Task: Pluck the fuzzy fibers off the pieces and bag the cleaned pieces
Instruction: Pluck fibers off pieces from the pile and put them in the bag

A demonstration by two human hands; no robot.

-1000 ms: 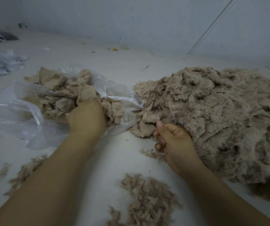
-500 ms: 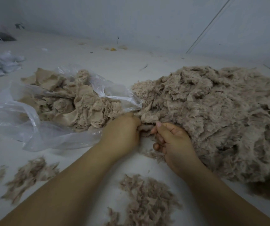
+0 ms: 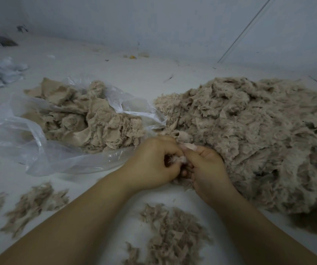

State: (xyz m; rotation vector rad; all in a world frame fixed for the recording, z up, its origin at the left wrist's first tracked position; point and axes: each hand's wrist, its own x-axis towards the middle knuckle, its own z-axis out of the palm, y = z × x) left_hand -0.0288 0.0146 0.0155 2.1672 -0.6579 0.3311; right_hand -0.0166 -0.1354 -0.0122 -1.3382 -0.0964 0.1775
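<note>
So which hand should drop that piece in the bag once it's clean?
Probably the left hand: it grips the fuzzy piece with the right hand, and the plastic bag lies open on its side.

My left hand (image 3: 154, 161) and my right hand (image 3: 205, 169) meet knuckle to knuckle in front of me, both forearms bare and angling in from the lower corners. My left fingers are curled in tight with the thumb tucked toward the right hand, pinching a small tuft between us. My right fingers are curled too, thumb pressed up against the same tuft.
</note>
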